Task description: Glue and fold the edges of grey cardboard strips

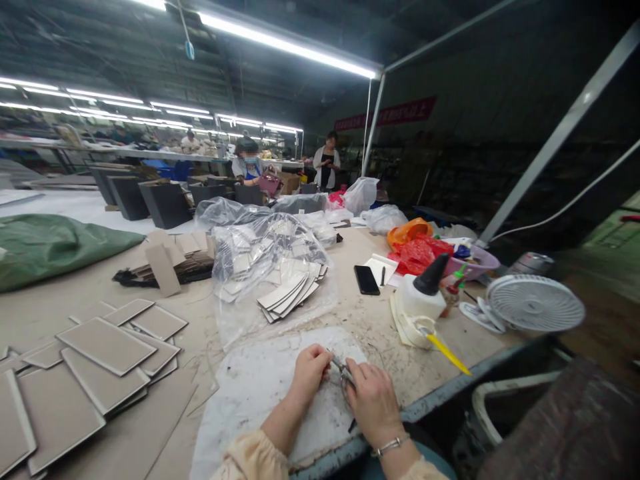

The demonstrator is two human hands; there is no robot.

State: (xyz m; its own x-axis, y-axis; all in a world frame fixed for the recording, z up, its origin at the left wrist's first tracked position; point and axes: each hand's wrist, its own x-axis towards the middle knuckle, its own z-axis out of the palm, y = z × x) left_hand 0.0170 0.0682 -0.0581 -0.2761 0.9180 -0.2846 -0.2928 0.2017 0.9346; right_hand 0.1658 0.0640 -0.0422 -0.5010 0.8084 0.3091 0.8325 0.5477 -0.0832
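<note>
Both my hands rest on a white sheet [260, 387] at the near edge of the work table. My left hand [311, 371] is curled in a loose fist, fingertips pinching a small metal tool [341, 368] that looks like scissors or tweezers. My right hand [371, 399], with a bracelet at the wrist, is closed round the same tool from the right. A thin dark tip sticks out below my right hand. The two hands touch each other over the tool.
Grey rectangular panels [105, 347] lie stacked at left. A plastic bag of small cards [280, 273] sits ahead, a black phone [367, 280] beyond. A glue bottle [423, 297], yellow stick [447, 353] and small fan [535, 303] stand right. Other people work at far tables.
</note>
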